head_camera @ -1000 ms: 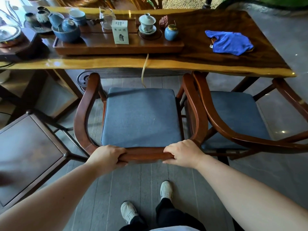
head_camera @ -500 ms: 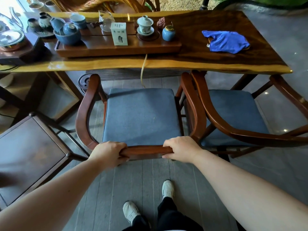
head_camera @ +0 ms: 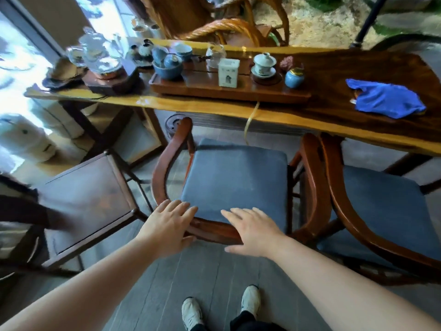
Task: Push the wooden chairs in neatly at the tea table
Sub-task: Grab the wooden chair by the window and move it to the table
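A wooden armchair with a blue-grey seat cushion stands in front of me, its front under the edge of the long tea table. My left hand and my right hand hover flat over the curved back rail, fingers spread, holding nothing. A second wooden armchair with a blue cushion stands right beside it, their arms touching or nearly so.
A dark square stool stands to the left. On the table sit a wooden tea tray with cups, a white box, glassware and a blue cloth. A yellow hose hangs from the table. My shoes are on grey floorboards.
Both hands have let go of the chair's back rail and opened flat above it. The view has swung left and tilted up, so more of the table's left end shows.
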The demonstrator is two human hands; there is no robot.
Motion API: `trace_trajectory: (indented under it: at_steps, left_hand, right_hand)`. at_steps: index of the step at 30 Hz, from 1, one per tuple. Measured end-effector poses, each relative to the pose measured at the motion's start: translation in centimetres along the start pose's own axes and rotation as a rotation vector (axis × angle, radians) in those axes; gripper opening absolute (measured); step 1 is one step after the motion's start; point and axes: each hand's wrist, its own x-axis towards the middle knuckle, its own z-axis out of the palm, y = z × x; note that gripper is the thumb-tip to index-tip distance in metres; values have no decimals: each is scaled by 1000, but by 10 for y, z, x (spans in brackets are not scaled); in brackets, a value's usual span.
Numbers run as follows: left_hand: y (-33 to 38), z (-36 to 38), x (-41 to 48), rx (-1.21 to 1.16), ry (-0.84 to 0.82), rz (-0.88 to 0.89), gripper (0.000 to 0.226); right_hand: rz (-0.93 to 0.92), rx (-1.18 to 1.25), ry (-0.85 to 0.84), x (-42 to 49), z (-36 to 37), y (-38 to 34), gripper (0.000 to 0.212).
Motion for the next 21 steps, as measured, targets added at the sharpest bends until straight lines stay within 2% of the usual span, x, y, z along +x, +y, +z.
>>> trace_trajectory:
  at_steps: [10, 14, 21]
  left_hand:
    - [-24, -26, -85, 99, -50, -346, 71]
    - [-47, -30, -118, 111, -59, -434, 68]
    - [-113, -36, -172, 129, -9, -483, 64]
  right_hand:
    - [-317, -80, 44, 68, -23, -57, 89]
    - [-377, -93, 54, 86, -29, -82, 85]
    - [-394, -137, 50, 128, -38, -150, 84]
